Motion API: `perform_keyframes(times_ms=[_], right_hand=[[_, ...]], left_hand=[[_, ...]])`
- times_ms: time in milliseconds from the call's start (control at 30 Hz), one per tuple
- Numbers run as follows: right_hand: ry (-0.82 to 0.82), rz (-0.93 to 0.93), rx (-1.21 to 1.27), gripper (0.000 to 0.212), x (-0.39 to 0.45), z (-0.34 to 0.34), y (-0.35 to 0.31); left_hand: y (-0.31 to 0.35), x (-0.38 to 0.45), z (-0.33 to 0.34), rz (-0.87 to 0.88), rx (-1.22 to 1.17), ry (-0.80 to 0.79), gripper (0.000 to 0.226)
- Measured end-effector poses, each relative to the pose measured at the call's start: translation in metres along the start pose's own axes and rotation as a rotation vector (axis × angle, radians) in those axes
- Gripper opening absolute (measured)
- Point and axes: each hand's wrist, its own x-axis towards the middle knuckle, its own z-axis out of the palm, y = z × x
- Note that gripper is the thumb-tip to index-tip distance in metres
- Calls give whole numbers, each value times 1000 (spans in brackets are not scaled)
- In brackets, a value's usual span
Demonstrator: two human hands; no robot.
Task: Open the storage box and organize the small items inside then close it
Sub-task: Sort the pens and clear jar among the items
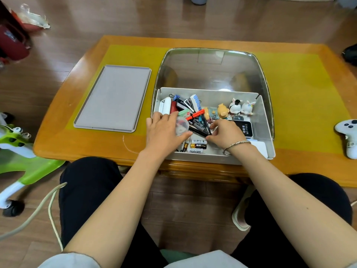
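Note:
The white storage box [264,120] stands open on the table, its clear lid [210,68] tipped up behind it. Inside lie pens, batteries [198,146], small cartons, animal figurines [239,108] and a black Wi-Fi device [244,128]. My left hand [164,130] is inside the box at its left side, fingers and thumb curled round a small clear round container [182,125]. My right hand [225,133] reaches into the middle and pinches a black pen [199,130] among the pens; an orange pen [195,115] lies just beyond.
A grey flat tray [114,97] lies on the yellow mat [301,93] left of the box. A white game controller [347,136] sits at the table's right edge. A green and white ride-on toy [17,151] stands on the floor at left.

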Motion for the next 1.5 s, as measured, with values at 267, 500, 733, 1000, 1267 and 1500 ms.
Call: perform_keyframes(times_ms=[267, 500, 733, 1000, 1267, 1500], right_hand=[[33, -17, 81, 26, -3, -2, 6], [84, -82, 148, 27, -7, -5, 2], [136, -113, 255, 23, -13, -8, -1], [181, -82, 286, 15, -8, -12, 10], [243, -34, 321, 25, 5, -18, 17], [270, -98, 425, 22, -4, -26, 12]], left_hand=[[-2, 2, -10, -158, -335, 229, 73], [-4, -2, -8, -156, -494, 294, 70], [-6, -2, -7, -180, -548, 342, 66], [-8, -2, -7, -165, -580, 353, 66], [-6, -3, -7, -74, -644, 323, 65], [-4, -7, -12, 75, -609, 223, 67]])
